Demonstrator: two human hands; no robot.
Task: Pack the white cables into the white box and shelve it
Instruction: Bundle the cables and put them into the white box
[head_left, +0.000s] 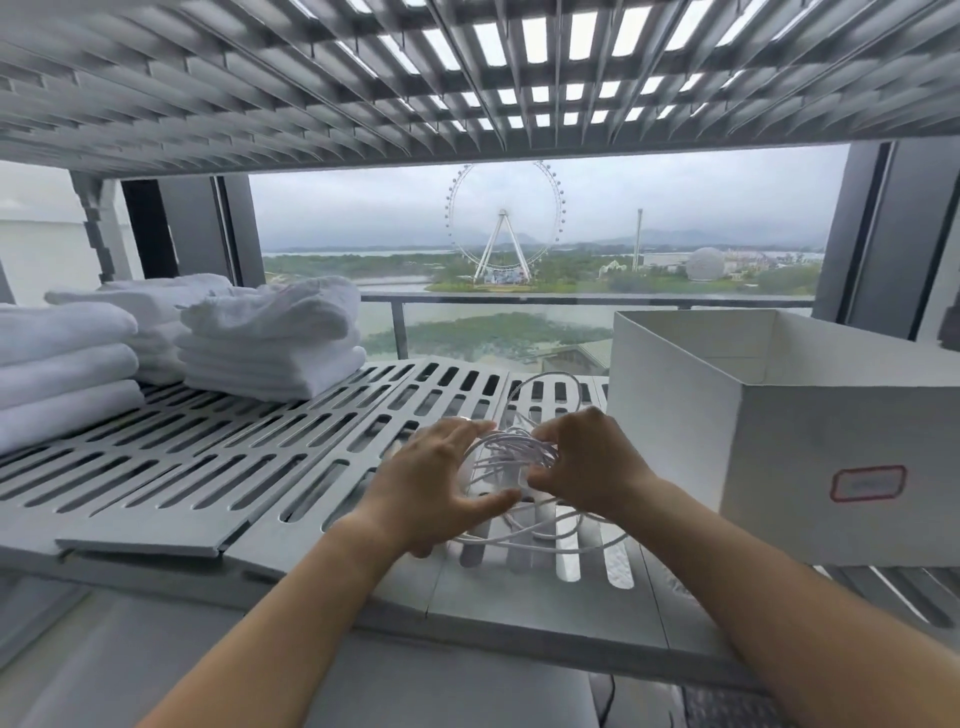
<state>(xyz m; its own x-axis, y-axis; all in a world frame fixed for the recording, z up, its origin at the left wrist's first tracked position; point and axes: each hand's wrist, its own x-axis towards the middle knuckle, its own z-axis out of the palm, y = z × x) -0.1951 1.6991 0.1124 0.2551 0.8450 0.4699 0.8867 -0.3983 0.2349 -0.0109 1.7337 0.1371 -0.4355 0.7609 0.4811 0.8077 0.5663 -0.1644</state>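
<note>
A loose bundle of white cables (506, 454) lies on the grey slotted shelf (218, 457), with loops spilling toward the shelf's front edge. My left hand (436, 483) grips the bundle from the left and my right hand (587, 462) grips it from the right, fingers curled around the coils. The white box (810, 441) stands open-topped on the same shelf just right of my hands; it carries a red-outlined label on its front. I cannot see inside the box.
Stacks of folded white towels (270, 338) fill the shelf's left and back-left. Another slotted shelf (415, 78) hangs close overhead. Behind the shelf is a window with a balcony rail.
</note>
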